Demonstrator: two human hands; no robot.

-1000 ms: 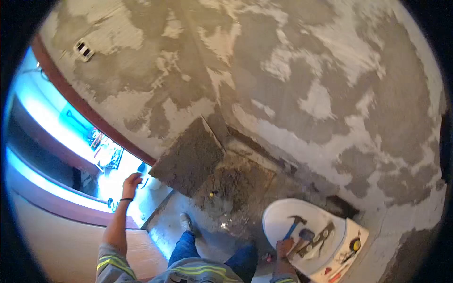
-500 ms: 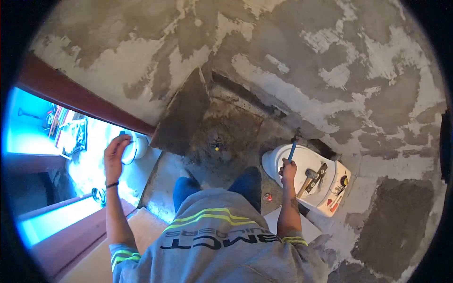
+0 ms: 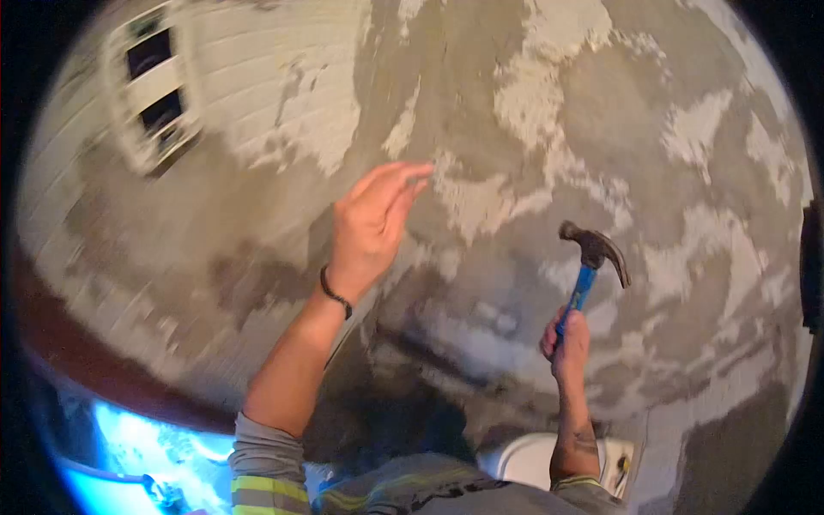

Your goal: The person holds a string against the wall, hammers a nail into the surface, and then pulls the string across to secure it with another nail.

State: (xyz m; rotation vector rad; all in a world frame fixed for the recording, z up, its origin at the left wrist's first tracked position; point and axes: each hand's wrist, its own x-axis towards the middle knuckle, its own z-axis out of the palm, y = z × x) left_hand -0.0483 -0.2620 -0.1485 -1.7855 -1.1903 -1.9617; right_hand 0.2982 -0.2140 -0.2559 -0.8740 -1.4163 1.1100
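Note:
My left hand (image 3: 371,225), with a dark band on the wrist, is raised in front of the patchy plastered wall (image 3: 481,112). Its fingertips are pressed together; anything between them is too small to make out. Lower and to the right, my right hand (image 3: 566,345) grips the blue handle of a claw hammer (image 3: 592,251). The hammer stands head up before the wall, its claw pointing right. No contact between hammer and wall can be made out.
A pale frame with two dark openings (image 3: 156,86) is on the wall at upper left. A white toilet (image 3: 525,459) stands below my right arm. At lower left is a brightly lit opening (image 3: 163,455) beside a dark red edge.
The view has tilted up to the wall. My left hand has moved from the left towards the middle and up. My right hand has lifted the hammer, and its head now shows clearly.

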